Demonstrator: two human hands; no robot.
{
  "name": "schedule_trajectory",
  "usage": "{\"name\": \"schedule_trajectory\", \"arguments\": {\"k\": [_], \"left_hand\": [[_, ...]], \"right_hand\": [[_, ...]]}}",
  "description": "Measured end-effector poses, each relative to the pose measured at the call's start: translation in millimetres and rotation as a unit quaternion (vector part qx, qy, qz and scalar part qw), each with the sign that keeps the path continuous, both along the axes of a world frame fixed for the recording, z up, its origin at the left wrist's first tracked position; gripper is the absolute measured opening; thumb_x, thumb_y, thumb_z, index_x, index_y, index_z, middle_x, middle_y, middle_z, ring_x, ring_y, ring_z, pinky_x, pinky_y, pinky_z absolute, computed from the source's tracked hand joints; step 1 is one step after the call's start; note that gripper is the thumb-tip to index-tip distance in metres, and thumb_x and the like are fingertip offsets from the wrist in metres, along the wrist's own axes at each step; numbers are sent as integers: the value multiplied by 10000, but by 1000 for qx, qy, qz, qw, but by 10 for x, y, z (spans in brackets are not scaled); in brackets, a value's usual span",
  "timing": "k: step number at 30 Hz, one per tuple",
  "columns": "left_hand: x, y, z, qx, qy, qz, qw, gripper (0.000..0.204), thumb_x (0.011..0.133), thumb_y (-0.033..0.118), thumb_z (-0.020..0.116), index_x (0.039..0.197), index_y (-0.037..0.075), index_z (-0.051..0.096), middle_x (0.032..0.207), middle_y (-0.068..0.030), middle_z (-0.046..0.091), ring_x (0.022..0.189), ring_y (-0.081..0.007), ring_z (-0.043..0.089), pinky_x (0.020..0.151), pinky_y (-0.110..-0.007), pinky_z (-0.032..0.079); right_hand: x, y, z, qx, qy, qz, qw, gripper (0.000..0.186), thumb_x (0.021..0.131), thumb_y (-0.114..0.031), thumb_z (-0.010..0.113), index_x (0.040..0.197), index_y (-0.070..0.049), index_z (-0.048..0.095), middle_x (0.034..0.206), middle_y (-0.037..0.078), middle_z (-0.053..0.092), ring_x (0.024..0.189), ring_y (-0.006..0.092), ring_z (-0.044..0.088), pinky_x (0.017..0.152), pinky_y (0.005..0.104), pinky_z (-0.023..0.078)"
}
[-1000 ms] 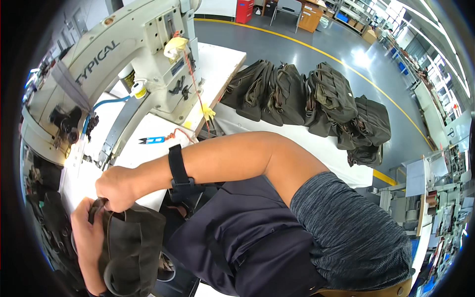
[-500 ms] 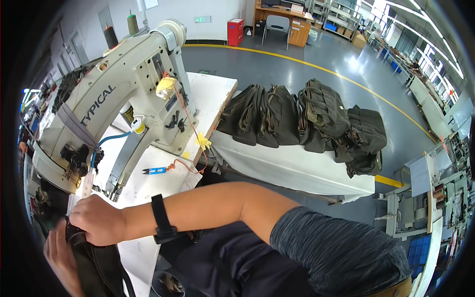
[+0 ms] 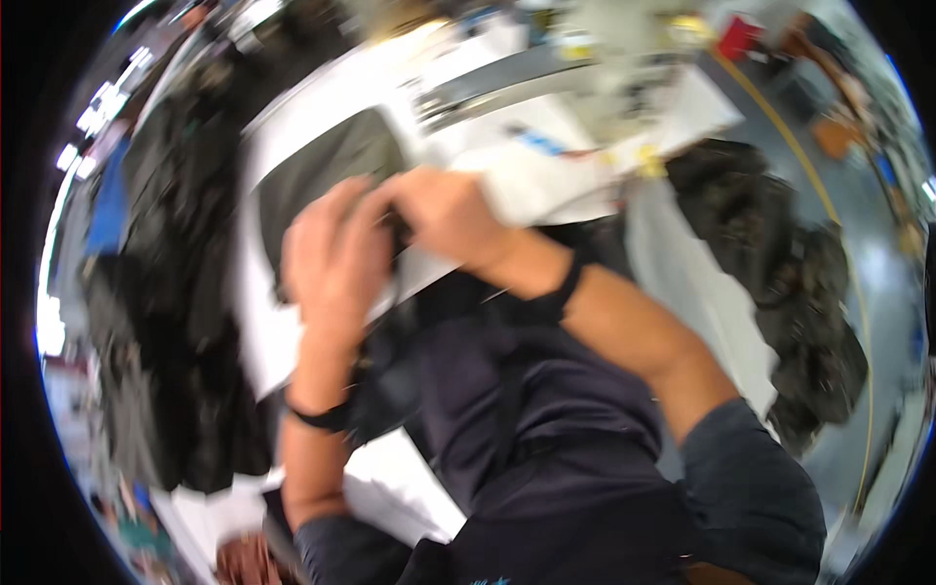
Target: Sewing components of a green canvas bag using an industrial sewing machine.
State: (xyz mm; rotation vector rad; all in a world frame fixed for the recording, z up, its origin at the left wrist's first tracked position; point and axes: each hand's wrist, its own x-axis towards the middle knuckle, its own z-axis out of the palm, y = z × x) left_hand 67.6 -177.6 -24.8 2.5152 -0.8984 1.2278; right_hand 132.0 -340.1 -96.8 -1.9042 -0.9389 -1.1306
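Observation:
My left hand (image 3: 336, 253) and my right hand (image 3: 448, 214) come together at the near edge of a white sewing table (image 3: 268, 331). Between them is a dark olive fabric bag (image 3: 336, 161), its flat panel spread on the table beyond my fingers. Both hands look closed on the bag's near edge, with the fingertips almost touching. Motion blur smears the fingers, and they cover the part they pinch. Past my right hand stands a pale sewing machine (image 3: 624, 93), also blurred. Blue thread snips (image 3: 541, 141) lie on the table beside it.
A large heap of dark olive bags (image 3: 185, 292) fills the left side. More dark bags (image 3: 780, 263) lie along a white-covered bench (image 3: 697, 292) at my right. A yellow floor line (image 3: 795, 146) runs beyond that bench.
The view has swung to the left and down, so the sewing machine now sits at the top. Both hands still hold the bag, now in front of my body, with its panel showing.

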Motion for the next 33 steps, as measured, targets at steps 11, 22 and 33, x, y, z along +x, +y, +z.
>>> {"name": "schedule_trajectory", "arguments": {"k": [11, 22, 33], "left_hand": [[-366, -110, -611, -725, 469, -202, 463, 678, 1068, 621, 410, 1201, -11, 617, 950, -35, 656, 509, -57, 382, 428, -215, 284], [305, -402, -472, -748, 440, -136, 478, 440, 1036, 517, 595, 1077, 89, 686, 942, -31, 709, 877, -121, 641, 788, -288, 518], [311, -481, -631, -801, 367, -244, 405, 719, 1041, 676, 407, 1291, 31, 600, 1125, -118, 732, 981, -246, 732, 862, -356, 606]], "right_hand": [[-89, 10, 49, 1, 69, -7, 998, 452, 707, -20, 788, 1143, -24, 668, 898, 97, 692, 689, 276, 675, 616, 365, 545], [-150, -318, -126, 194, 308, 174, 915, 261, 885, -68, 752, 1133, -43, 674, 1125, 57, 715, 962, 176, 669, 826, 297, 515], [-118, -395, -129, 223, 516, 237, 793, 429, 990, -294, 725, 1243, 28, 595, 1087, 99, 683, 792, 77, 562, 741, 252, 496]]}}
